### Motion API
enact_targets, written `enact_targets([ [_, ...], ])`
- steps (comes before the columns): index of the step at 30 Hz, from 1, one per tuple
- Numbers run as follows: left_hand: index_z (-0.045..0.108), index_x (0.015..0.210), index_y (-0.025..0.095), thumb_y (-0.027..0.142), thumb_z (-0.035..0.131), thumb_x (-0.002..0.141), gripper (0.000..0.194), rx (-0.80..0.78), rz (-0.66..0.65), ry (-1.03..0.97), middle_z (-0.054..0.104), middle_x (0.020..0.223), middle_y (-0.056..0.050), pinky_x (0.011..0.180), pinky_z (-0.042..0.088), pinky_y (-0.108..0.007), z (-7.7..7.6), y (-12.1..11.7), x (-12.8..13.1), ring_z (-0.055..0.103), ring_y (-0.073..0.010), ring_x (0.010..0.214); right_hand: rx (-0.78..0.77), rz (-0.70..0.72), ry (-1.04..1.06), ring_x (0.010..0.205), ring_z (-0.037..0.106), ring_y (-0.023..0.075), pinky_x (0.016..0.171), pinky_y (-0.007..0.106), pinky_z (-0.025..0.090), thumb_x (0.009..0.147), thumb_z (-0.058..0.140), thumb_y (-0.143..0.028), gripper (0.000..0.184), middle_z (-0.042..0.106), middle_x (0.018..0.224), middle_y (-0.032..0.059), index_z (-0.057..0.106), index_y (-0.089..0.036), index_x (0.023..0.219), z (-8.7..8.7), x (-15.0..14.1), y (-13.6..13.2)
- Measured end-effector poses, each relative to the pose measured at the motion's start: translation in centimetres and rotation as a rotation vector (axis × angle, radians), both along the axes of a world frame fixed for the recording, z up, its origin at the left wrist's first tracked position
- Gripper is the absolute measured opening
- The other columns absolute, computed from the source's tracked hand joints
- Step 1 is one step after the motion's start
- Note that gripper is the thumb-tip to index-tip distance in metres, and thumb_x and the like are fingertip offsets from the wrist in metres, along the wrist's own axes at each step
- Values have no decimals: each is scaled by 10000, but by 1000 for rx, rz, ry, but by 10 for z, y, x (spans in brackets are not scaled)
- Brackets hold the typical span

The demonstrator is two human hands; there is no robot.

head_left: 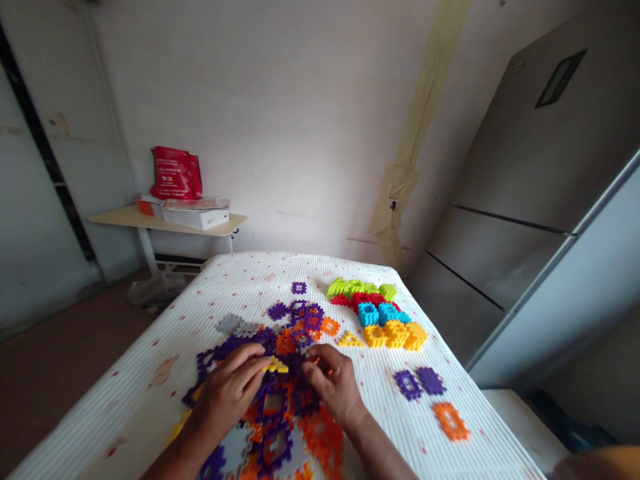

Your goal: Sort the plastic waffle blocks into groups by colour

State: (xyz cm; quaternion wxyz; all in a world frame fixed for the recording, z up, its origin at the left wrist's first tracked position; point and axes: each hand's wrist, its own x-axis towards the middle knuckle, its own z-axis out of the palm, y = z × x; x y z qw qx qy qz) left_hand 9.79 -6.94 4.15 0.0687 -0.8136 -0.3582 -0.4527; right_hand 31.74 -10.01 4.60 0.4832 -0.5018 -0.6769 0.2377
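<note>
My left hand (234, 383) grips a yellow triangular interlocking piece (277, 365), its tip poking out past the fingertips. Across from it, my right hand (336, 385) is closed, thumb and fingers curled together over the pile. What lies between those fingers is hidden. Below both hands spreads a loose heap of toothed plastic pieces, among them a purple square frame (274, 448), orange pieces (323, 437) and a grey panel (237, 448). A second yellow triangle (351, 339) lies beyond my right hand.
Stacks of green (363, 288), red (361, 303), blue (369, 314) and yellow pieces (397, 333) stand at the back right. Two purple squares (409, 385) and an orange one (451, 421) lie on the right of the white tablecloth (390, 440). A refrigerator (505, 200) stands beyond.
</note>
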Motion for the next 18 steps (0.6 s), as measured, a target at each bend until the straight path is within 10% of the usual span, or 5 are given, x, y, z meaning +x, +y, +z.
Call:
enact_targets([
  [14, 677, 978, 222, 108, 451, 854, 281, 37, -102, 76, 702, 999, -61, 863, 518, -201, -3, -12, 15, 676, -137, 935, -84, 219, 167, 543, 488, 93, 505, 190, 393, 782, 613, -396, 195, 589, 661, -24, 648, -208, 822, -12, -17, -6],
  [18, 664, 1069, 241, 144, 520, 829, 296, -21, -45, -21, 692, 1067, -56, 894, 507, -245, 5, -3, 0, 661, -154, 970, 13, 62, -8, 641, 577, 125, 591, 213, 445, 804, 564, -323, 161, 660, 750, 14, 666, -198, 816, -7, 14, 3],
])
